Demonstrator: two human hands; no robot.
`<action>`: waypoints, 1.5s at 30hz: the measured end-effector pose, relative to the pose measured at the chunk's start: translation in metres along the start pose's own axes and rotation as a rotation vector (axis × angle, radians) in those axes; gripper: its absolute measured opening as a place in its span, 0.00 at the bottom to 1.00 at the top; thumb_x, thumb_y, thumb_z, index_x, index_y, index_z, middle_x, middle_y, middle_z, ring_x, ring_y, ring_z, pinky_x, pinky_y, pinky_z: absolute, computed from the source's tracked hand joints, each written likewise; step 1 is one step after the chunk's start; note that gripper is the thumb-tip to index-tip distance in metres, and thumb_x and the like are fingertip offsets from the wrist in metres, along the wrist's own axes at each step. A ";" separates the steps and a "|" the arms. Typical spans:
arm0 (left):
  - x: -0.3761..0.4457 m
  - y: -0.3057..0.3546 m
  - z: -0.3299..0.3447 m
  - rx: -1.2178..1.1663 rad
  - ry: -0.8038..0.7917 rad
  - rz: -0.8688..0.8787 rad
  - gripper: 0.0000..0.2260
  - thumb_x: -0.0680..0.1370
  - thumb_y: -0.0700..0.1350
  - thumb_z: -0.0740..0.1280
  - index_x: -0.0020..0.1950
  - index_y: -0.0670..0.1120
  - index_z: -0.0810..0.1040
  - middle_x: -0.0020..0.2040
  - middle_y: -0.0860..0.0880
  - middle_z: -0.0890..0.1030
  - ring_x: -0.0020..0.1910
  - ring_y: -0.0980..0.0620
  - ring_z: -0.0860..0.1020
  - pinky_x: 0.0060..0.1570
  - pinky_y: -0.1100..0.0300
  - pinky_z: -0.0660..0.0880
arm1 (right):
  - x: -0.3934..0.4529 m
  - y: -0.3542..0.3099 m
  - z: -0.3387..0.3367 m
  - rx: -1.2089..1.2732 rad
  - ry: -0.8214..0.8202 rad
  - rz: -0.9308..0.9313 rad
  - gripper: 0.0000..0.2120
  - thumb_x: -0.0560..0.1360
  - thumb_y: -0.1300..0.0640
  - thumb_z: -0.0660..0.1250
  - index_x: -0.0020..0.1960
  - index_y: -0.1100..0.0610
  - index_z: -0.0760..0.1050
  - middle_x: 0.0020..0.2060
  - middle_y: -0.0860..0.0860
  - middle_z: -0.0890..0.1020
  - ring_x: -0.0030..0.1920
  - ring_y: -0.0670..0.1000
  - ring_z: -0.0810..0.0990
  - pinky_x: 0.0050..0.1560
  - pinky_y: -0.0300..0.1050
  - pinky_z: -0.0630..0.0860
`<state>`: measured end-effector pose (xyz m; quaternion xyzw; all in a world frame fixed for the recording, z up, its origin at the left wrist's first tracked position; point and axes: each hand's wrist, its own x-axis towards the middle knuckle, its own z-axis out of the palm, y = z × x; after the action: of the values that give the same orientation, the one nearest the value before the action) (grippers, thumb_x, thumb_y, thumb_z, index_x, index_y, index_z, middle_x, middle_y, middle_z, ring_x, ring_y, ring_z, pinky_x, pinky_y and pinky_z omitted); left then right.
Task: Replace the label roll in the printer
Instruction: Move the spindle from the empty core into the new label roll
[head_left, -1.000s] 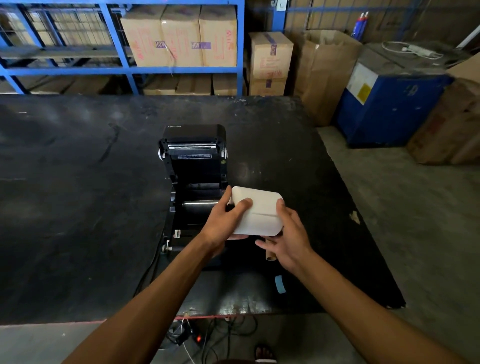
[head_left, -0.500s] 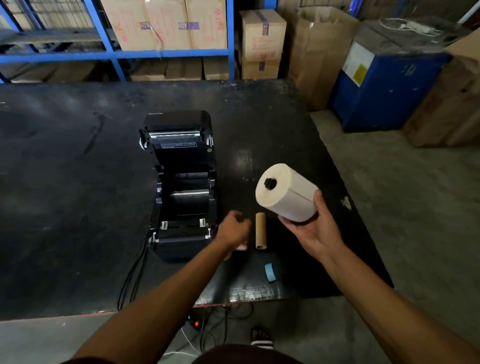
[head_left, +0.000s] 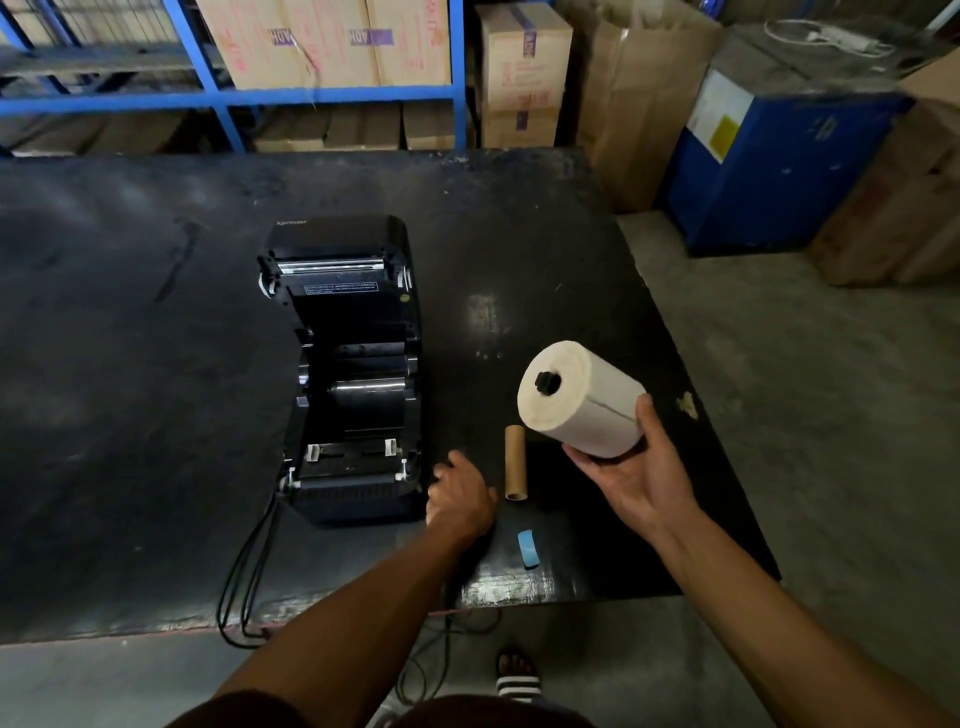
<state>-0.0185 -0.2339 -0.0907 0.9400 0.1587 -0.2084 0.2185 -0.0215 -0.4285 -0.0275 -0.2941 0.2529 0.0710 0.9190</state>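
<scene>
Fingers (head_left: 644, 415) around roll (head_left: 587, 400), core up-left

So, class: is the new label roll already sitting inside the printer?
No: the right hand holds the label roll beside the open printer.

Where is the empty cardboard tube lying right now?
The cardboard tube lies on the black table, right of the open printer, between the left hand and the right hand.

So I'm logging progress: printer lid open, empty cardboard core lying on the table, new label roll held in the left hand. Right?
Not quite: the head view shows the label roll in the right hand. The left hand is beside the printer.
</scene>
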 end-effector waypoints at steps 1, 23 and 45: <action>0.001 0.000 -0.001 -0.021 0.001 -0.013 0.28 0.77 0.50 0.70 0.68 0.41 0.60 0.66 0.35 0.72 0.63 0.35 0.76 0.56 0.47 0.76 | 0.000 0.001 -0.001 0.003 0.001 0.008 0.29 0.67 0.47 0.76 0.64 0.52 0.70 0.64 0.62 0.72 0.62 0.67 0.74 0.56 0.70 0.75; -0.017 0.027 -0.078 -0.966 -0.153 0.533 0.22 0.77 0.38 0.70 0.72 0.45 0.72 0.44 0.51 0.79 0.37 0.64 0.79 0.38 0.69 0.76 | 0.001 0.019 0.003 -0.010 0.034 0.044 0.26 0.68 0.48 0.74 0.62 0.56 0.73 0.61 0.62 0.76 0.60 0.65 0.77 0.55 0.67 0.77; -0.028 0.045 -0.097 -0.679 -0.088 0.316 0.31 0.74 0.68 0.62 0.69 0.48 0.75 0.60 0.46 0.82 0.54 0.45 0.80 0.47 0.56 0.76 | 0.001 0.024 0.026 -0.237 0.091 -0.091 0.20 0.74 0.52 0.70 0.63 0.56 0.74 0.60 0.59 0.79 0.59 0.61 0.78 0.55 0.63 0.78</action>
<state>0.0065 -0.2321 0.0168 0.8171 0.0620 -0.1480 0.5536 -0.0168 -0.3939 -0.0224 -0.4145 0.2706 0.0453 0.8677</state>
